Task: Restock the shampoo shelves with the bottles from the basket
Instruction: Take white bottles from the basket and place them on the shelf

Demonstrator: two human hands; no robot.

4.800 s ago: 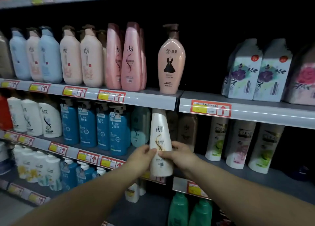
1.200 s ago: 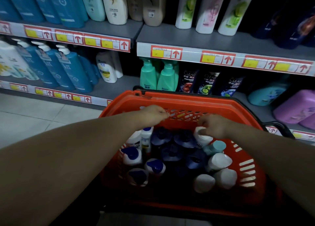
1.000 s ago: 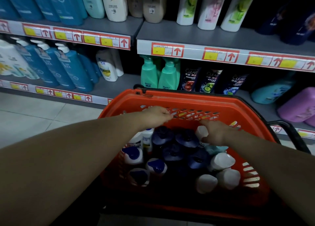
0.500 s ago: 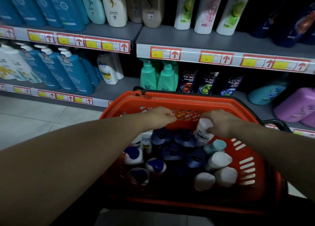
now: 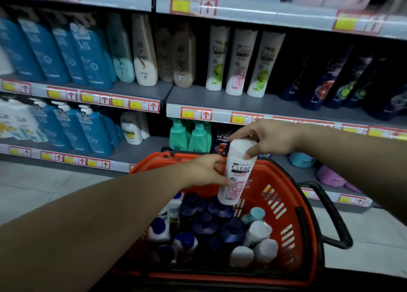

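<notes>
An orange basket (image 5: 295,206) with a black handle (image 5: 330,217) fills the lower centre of the frame. It is packed with dark blue-capped bottles (image 5: 207,223) and white-capped bottles (image 5: 255,245). Behind it, grey shelves (image 5: 220,100) carry blue bottles (image 5: 66,49) at upper left, three white bottles (image 5: 236,60) at centre and dark bottles (image 5: 330,82) at right. The white shampoo bottle (image 5: 239,170) hangs slightly tilted over the basket's far side, its base just above the dark caps. It is printed CLEAR, with pink below. The right hand (image 5: 271,140) pinches its top end, and the left hand (image 5: 204,170) grips its body.
</notes>
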